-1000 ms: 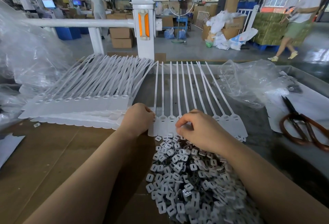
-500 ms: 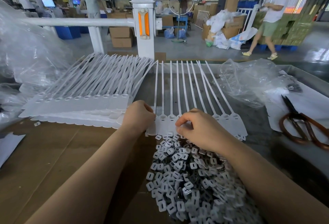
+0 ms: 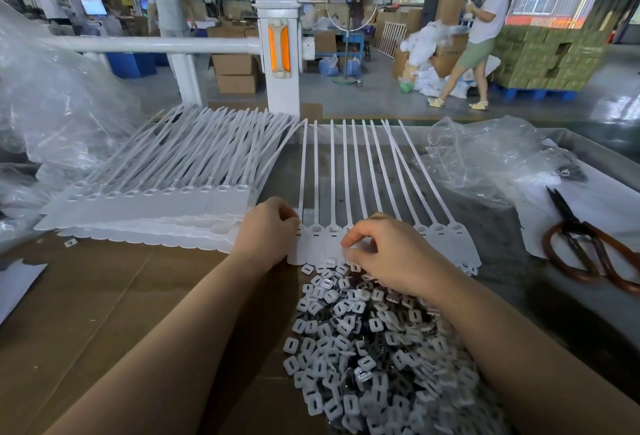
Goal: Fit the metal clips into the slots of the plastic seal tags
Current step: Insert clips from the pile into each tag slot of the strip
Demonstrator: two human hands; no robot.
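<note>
Right hand (image 3: 391, 254): fingers curled, thumb and forefinger pinched together over the head of one tag in the row of seal tags (image 3: 325, 244); whether a clip sits in the pinch cannot be told; this hand is nearer to the open slots. Left hand (image 3: 268, 232): knuckles up, fingers curled, gripping the left end of the same row at its edge. Seal tags: flat on the table, heads toward the person, straps pointing away, long axis near to far; slots just beyond the right fingertips. Pile of metal clips (image 3: 367, 348): loose, directly under and behind the right wrist, near side of the row. Stack of seal tags (image 3: 156, 206): left, same orientation.
</note>
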